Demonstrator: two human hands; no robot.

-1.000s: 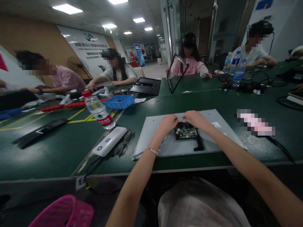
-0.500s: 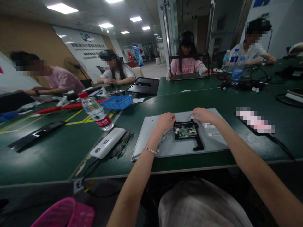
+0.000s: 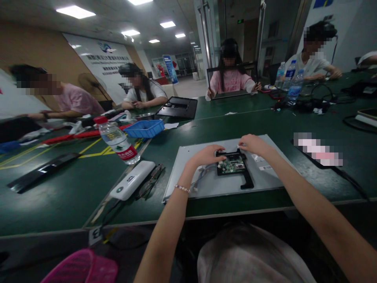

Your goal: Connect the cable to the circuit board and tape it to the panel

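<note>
A grey flat display panel [image 3: 203, 184] lies on the green table in front of me. On it rests a black plastic bracket [image 3: 247, 179] around a green circuit board [image 3: 228, 165], with thin cables [image 3: 203, 173] at its left. My left hand [image 3: 207, 154] reaches over the bracket's upper left corner, thumb and fingers apart, the thumb by the board. At the upper right corner, my right hand [image 3: 253, 144] has its fingertips closed on the bracket's edge; the exact contact is partly hidden.
Left of the panel are a white power bank [image 3: 134, 181], eyeglasses [image 3: 151, 181], a water bottle [image 3: 119, 143] and a blue tray [image 3: 144, 129]. A phone-shaped item [image 3: 318, 151] with a cable lies right. Across the table a person holds a black frame [image 3: 232, 94].
My left hand has uncurled, its thumb coming apart from the fingers and reaching right over the bracket's corner. My right hand stays nearly in place.
</note>
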